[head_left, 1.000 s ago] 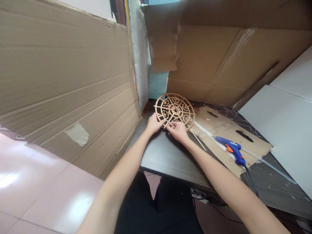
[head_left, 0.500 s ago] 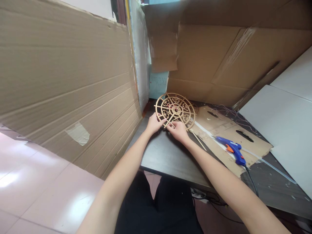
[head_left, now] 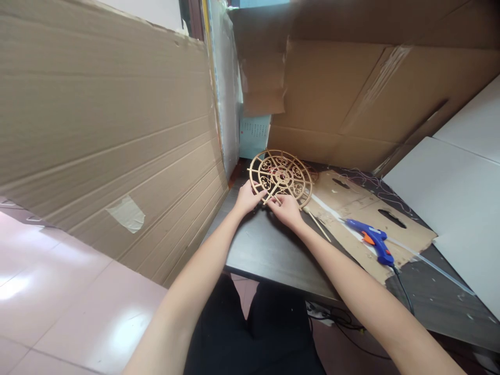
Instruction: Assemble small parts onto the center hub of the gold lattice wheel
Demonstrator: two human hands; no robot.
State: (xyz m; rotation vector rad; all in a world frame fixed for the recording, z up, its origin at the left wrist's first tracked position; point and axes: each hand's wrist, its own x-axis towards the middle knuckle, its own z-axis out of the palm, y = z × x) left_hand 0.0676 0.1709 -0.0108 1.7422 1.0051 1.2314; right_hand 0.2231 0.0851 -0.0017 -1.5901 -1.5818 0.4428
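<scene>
On your right, a blue glue gun (head_left: 377, 239) with an orange trigger (head_left: 367, 238) lies on a flat cardboard sheet (head_left: 361, 204) on the desk (head_left: 265, 250), near tangled thin strands (head_left: 375, 183). Facing you stands a tall cardboard panel (head_left: 332, 88); a second panel (head_left: 117, 114), bearing a patch of tape (head_left: 128, 214), stands on your left.

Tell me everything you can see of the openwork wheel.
The wheel is flat, tan-gold and perhaps wooden, with concentric rings, straight spokes and curled scrollwork around a hub. Some spoke ends jut past the rim. Its broad face looks upward; the left hand and right hand hold its near side over the tabletop. Whether it rests there is unclear.
</scene>
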